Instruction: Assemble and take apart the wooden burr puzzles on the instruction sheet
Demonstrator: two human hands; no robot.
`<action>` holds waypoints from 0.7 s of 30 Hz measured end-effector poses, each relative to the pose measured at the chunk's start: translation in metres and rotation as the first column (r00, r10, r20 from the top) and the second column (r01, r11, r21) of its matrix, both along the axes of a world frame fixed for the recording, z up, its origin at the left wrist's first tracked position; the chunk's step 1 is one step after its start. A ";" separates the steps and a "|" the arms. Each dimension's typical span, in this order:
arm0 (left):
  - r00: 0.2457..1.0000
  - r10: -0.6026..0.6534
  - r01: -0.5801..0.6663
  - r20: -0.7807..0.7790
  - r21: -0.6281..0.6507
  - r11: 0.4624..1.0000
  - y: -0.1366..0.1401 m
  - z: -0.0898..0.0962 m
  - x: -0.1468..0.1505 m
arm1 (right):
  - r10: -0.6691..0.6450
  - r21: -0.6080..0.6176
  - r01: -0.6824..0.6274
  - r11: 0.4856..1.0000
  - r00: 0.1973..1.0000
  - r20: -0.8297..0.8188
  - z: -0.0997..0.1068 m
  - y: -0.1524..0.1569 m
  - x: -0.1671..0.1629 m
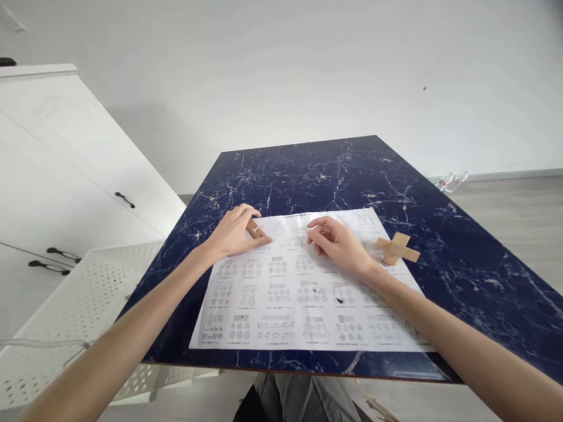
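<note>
My left hand [237, 231] is closed round a small notched wooden block [254, 228], its thumb and fingers gripping the sides at the upper left of a printed sheet [281, 275]. Palm down over the sheet's upper right part is my right hand [332, 240], its fingers curled in towards the thumb; nothing shows between them. A cross-shaped wooden puzzle [396, 249], made of interlocked pieces, lies to the right of my right wrist, partly over the sheet's right edge. Rows of small line diagrams and text cover the sheet, which has fold creases and several dark spots.
The sheet lies on a dark blue marble-patterned table [299, 176]. White cabinets [88, 158] and a perforated white rack [105, 275] stand to the left. A pale wall [285, 76] rises behind the table. Clear objects [453, 181] are on the floor beyond its right edge.
</note>
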State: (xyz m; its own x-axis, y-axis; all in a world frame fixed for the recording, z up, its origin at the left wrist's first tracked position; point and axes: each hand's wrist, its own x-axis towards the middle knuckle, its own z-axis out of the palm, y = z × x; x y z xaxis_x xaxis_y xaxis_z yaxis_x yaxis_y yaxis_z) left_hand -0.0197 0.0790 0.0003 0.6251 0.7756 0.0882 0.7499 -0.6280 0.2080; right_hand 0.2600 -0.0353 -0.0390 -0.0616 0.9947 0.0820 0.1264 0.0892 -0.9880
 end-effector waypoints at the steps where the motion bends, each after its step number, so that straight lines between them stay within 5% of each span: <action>1: 1.000 0.007 -0.007 -0.001 -0.016 1.000 -0.001 0.000 -0.001 | 0.004 0.003 -0.004 1.000 1.000 0.003 0.000 0.000 0.000; 21: 0.978 0.095 -0.093 0.183 -0.020 0.995 -0.022 -0.014 -0.031 | -0.014 0.006 0.014 1.000 0.999 0.029 -0.001 -0.001 -0.002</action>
